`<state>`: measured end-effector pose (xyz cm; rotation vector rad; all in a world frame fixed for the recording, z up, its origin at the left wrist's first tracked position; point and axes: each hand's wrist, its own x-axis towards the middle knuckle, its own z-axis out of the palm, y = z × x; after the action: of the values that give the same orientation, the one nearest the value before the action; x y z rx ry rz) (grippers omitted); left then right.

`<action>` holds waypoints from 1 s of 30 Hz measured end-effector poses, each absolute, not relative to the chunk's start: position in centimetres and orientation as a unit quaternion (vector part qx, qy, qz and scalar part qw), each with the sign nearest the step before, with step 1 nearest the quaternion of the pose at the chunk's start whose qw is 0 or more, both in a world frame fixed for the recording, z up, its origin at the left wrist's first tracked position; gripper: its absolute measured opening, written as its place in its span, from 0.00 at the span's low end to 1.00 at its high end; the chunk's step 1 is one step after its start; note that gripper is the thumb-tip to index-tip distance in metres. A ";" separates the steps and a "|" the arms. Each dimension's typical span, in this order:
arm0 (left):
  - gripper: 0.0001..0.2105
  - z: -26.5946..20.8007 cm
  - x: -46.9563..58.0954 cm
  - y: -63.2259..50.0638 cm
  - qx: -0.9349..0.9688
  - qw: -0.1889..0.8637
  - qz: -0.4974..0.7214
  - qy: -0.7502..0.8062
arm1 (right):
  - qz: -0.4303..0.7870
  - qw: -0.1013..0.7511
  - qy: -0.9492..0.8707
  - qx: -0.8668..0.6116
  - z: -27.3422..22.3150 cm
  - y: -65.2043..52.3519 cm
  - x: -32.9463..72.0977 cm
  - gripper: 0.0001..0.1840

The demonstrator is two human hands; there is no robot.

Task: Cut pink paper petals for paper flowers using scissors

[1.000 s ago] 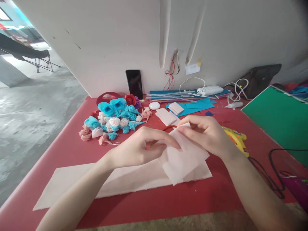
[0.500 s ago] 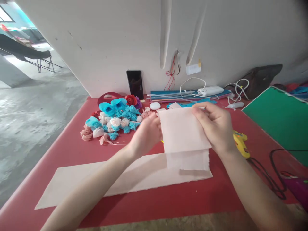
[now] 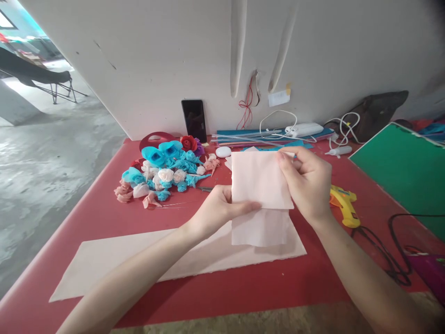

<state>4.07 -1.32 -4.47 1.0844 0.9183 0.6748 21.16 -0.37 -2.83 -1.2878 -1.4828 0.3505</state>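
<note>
A folded piece of pale pink crepe paper is held up between my two hands, with a lower flap hanging beneath the fold. My right hand pinches its upper right edge between thumb and fingers. At the lower left, my left hand grips it, thumb across the front and fingers hidden behind. Under the hands, a long pale paper strip lies flat on the red tabletop, partly covered by my left forearm.
Blue, white and pink paper flowers are heaped at the back left. A black phone leans on the wall. To the right lie a yellow glue gun with its dark cable, a green board and a small white bottle.
My left hand has moved from beside the folded paper to take hold of its lower left, its thumb now on the front. The paper has shifted slightly left, its layers lined up more squarely.
</note>
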 end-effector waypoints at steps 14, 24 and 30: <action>0.06 -3.8 2.7 -0.4 0.515 0.621 0.450 0.383 | 0.486 0.370 -0.704 -0.362 -0.8 -0.7 23.5 0.05; 0.06 -3.4 2.6 -0.4 0.539 0.633 0.412 0.372 | 0.456 0.397 -0.704 -0.373 -0.8 -0.6 24.0 0.09; 0.07 -3.0 2.5 -0.4 0.531 0.649 0.391 0.379 | 0.423 0.373 -0.727 -0.392 -0.8 -0.6 24.7 0.09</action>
<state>2.54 -0.36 -3.04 1.2077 0.8621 0.8892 24.68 -0.62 -0.77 -1.0037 -1.8626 1.0844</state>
